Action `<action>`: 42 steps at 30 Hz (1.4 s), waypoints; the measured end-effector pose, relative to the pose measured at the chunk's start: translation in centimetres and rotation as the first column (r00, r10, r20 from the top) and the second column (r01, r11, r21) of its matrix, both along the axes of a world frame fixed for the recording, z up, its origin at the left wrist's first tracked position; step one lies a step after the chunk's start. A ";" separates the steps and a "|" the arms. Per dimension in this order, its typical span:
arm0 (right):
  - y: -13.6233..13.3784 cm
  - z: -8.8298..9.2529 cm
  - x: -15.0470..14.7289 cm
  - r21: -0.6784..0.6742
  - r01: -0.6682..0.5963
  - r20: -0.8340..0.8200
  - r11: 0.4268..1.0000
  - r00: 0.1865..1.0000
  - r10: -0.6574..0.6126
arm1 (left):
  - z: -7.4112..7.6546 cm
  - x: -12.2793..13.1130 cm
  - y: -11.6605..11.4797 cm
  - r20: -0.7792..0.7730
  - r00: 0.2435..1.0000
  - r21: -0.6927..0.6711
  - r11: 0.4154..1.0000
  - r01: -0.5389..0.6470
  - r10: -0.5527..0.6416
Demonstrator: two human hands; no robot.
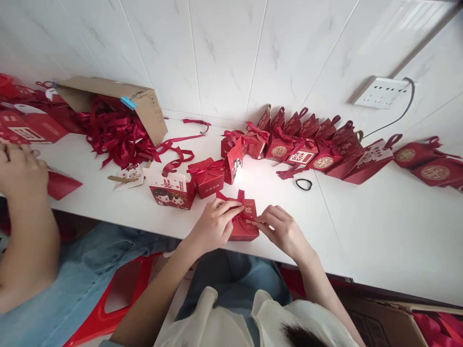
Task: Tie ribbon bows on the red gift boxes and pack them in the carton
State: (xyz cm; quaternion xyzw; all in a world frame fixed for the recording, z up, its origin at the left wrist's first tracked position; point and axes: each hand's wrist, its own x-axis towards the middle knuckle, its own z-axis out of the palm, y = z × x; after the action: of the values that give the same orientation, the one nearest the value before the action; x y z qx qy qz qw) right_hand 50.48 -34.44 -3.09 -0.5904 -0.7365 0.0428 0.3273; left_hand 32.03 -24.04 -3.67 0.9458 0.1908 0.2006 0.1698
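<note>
Box (245,232), red with pale lettering, on white table (383,226), lower centre of frame, close to near edge. Dark red ribbon (241,195) across its top, a piece standing up at the back. Left hand (216,222) in from the left, fingers laid over ribbon and box top; cannot tell whether they pinch. Right hand (280,226) at the box's right side, thumb and fingertips together on a ribbon end. Hands apart, box between them.

Just left of box: a ribbon-tied red box (210,182), then an open-topped cartoon box (172,196). Behind, centre, a tilted cartoon carton (235,163). Right of centre, a packed row of red boxes (307,153), several with bows; black loop (304,184) lies in front.

Upper left: cardboard carton (154,113) on its side, ribbon heap (117,137) spilling out, loose strips (179,159) nearby. Left edge: co-worker's hand (23,168) by a red folded piece (63,185). Upper right: wall socket (382,91) with black cable (410,103).
</note>
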 end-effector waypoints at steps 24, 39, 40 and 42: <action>0.0 -0.4 -2.2 -0.596 0.181 -0.480 0.782 0.701 -0.528 | 0.3 0.0 -0.1 -0.010 1.000 0.006 1.000 -0.013 0.013; 0.5 -1.7 -2.4 -0.442 0.065 -0.733 0.895 0.549 -0.402 | 0.1 -0.1 -0.3 0.051 0.998 -0.044 0.999 -0.024 0.026; 0.4 -1.9 -2.5 -0.424 0.043 -0.762 0.905 0.524 -0.382 | -0.2 -0.2 -0.5 0.094 0.993 -0.066 0.996 -0.067 0.073; 0.3 -2.2 -2.5 -0.402 0.027 -0.800 0.915 0.477 -0.365 | -0.8 -0.4 -1.1 0.221 0.938 -0.153 0.959 -0.239 0.269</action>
State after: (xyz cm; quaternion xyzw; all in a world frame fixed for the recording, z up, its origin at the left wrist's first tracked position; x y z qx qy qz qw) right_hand 47.96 -34.10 -5.34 -0.6173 -0.3813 0.4171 0.5474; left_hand 31.64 -25.14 -4.43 0.8697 0.3016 0.3210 0.2227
